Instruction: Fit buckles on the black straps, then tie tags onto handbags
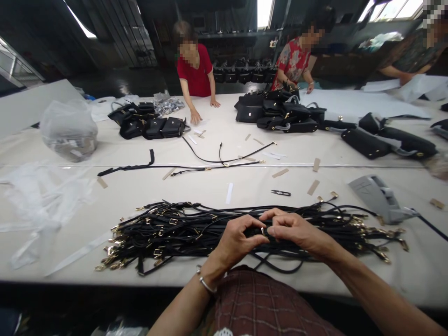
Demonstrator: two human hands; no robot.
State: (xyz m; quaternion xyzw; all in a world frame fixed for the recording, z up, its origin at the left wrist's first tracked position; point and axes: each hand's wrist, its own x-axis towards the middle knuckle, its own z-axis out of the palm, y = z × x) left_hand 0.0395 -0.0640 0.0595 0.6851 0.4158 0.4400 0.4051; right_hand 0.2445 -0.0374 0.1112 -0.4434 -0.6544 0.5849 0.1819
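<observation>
A long bundle of black bag straps (210, 228) with gold clasps and buckles lies across the table in front of me. Over its middle, my left hand (236, 238) curls thumb and fingers around a black strap with a small shiny metal fitting (263, 231). My right hand (292, 228) meets it from the other side, thumb and forefinger pinched beside that fitting. Whatever sits between the right fingertips is too small and covered to make out. Beyond my hands, a pair of black thread snips (281, 192) rests on the table.
Several loose straps (210, 168) lie farther out, among paper strips. Black handbags (280, 112) are piled at the back, near co-workers. A grey tape dispenser-like device (380, 198) stands right, a plastic-wrapped bundle (70, 130) left. The table's near edge (122, 280) runs before me.
</observation>
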